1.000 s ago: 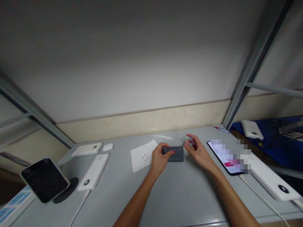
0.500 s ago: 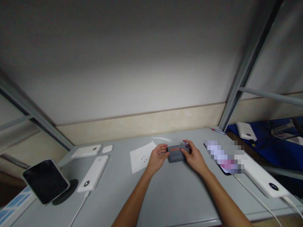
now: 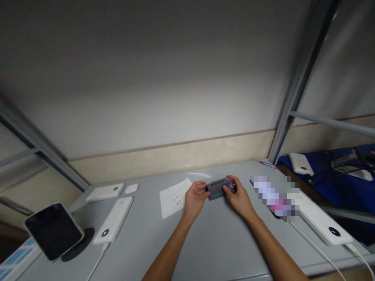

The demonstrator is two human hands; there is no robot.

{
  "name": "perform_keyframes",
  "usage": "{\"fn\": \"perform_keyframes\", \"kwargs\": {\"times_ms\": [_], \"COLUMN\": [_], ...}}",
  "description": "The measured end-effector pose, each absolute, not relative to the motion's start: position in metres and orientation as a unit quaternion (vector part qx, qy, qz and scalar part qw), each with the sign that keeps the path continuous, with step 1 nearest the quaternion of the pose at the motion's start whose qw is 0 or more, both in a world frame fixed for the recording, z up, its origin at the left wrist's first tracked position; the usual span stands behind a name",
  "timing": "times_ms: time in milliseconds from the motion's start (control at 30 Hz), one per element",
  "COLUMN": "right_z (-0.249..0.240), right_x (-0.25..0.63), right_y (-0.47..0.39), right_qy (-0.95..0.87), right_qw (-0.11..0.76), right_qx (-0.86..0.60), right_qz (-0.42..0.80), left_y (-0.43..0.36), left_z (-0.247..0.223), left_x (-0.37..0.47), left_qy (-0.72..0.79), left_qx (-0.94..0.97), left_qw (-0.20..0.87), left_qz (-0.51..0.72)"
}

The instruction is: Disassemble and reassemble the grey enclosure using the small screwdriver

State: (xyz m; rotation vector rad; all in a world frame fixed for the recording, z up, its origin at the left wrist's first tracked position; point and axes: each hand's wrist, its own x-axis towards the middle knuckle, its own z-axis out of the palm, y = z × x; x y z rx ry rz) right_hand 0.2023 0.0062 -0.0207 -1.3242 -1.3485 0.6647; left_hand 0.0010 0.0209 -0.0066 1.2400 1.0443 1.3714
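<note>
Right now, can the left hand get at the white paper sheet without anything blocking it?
Probably yes. The white paper sheet lies flat just beside the left hand, with bare table between them. But both hands, the right hand too, grip the small grey box, so the left must let go first.

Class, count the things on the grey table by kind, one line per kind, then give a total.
Power banks: 3
Phones: 2
Paper sheets: 1
Grey boxes, in both hands: 1
Small white cases: 1
Pens: 1
Total: 9

Both forearms reach forward, left hand (image 3: pixel 193 198) and right hand (image 3: pixel 238 196) curled inward, each grip closed, fingertips facing.
</note>
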Motion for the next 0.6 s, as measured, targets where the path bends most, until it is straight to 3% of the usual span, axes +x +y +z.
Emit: {"fn": "perform_keyframes", "kwargs": {"times_ms": [167,600], "right_z": [-0.024,-0.014], "right_x": [0.202,0.194], "right_y": [0.007,-0.011], "right_qy": [-0.566,-0.657], "right_qw": [0.539,0.42], "right_qx": [-0.569,-0.575], "right_qz": [0.257,0.249], "left_y": [0.019,0.017], "left_z": [-0.006,-0.009], "left_x": [0.004,0.002], "left_qy": [0.444,0.442], "left_qx": [0.5,0.473], "left_qw": [0.497,0.551], "left_qz": [0.553,0.526]}}
